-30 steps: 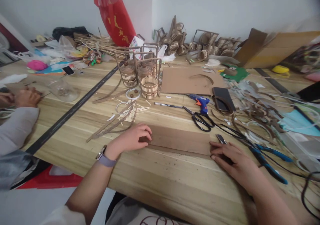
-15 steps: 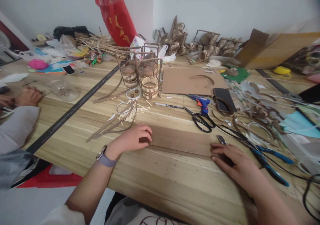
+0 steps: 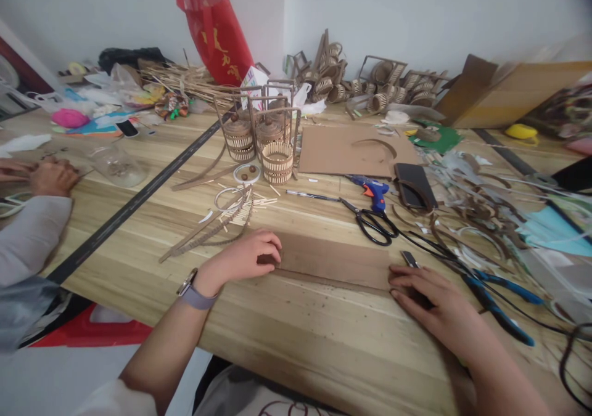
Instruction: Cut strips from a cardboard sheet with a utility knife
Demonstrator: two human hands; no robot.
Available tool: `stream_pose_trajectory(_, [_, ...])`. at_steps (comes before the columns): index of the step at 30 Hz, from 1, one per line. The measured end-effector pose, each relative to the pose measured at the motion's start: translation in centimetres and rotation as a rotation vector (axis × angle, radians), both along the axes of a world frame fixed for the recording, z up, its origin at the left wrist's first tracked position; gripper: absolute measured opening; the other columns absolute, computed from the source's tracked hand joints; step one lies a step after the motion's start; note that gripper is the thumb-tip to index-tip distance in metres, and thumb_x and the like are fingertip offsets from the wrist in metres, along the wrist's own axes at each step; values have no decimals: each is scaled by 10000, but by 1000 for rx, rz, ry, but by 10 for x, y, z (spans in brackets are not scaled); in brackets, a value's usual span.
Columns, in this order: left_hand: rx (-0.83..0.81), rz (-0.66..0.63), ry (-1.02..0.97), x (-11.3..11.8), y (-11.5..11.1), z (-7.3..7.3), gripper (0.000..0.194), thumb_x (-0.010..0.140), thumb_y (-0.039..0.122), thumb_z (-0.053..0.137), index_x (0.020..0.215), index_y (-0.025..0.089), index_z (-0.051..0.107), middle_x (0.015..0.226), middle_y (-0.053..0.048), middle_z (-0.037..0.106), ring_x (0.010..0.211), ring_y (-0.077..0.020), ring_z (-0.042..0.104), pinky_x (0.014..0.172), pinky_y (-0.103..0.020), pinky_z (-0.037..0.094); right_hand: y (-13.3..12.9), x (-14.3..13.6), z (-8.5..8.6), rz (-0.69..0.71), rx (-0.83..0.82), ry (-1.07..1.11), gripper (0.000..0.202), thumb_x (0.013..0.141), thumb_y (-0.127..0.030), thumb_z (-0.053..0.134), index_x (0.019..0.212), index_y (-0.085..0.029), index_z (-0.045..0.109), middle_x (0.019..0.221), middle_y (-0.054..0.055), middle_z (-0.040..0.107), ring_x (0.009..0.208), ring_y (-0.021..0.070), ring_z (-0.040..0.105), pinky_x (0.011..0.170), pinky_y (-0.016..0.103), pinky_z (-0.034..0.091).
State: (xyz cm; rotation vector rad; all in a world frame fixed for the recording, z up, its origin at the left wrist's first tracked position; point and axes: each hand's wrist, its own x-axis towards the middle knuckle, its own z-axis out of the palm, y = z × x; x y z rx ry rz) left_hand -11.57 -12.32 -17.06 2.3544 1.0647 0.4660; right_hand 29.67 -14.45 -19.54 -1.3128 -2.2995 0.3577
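A long brown cardboard strip (image 3: 335, 259) lies between my two hands, with a narrow edge along its near side. My left hand (image 3: 250, 254), below a watch with a purple band, grips the strip's left end with curled fingers. At the right end, my right hand (image 3: 423, 289) pinches the strip between thumb and fingers. Just above that hand lies a cutter knife (image 3: 409, 259), partly hidden. Black-handled scissors (image 3: 372, 222) and a blue glue gun (image 3: 374, 193) rest beyond the strip, near a pen (image 3: 312, 195).
Small slatted buckets (image 3: 277, 160) stand behind loose sticks (image 3: 238, 212). A cardboard sheet (image 3: 342, 151) and a black phone (image 3: 415, 185) lie farther back. Pliers (image 3: 497, 308), cables and scraps crowd the right. Another person's hands (image 3: 53, 175) are at the far left, near a jar (image 3: 115, 164).
The other person's hands at the far left have shifted slightly. My hands and the cardboard strip look almost unmoved.
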Motion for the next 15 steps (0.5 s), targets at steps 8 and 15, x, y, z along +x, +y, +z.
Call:
stream_pose_trajectory(8, [6,3,4,1,-2,3,166,780,49,669,851,187,729,1072,-53,669,1020,-195,628,972,-316,466,0,-2,2,3,30,-13,171,887,-398,598,890,-277,720,1060,81,755,983,275,706,875,476,553])
stream_pose_trajectory(15, [-4,2,21,-1,0,1,153,808,87,679,884,199,748,1108,-55,671,1043,-202,627,992,-329,462,2,-2,1,29,80,-29,176,893,-386,602,965,-280,723,1058,72,752,987,262,704,853,447,570])
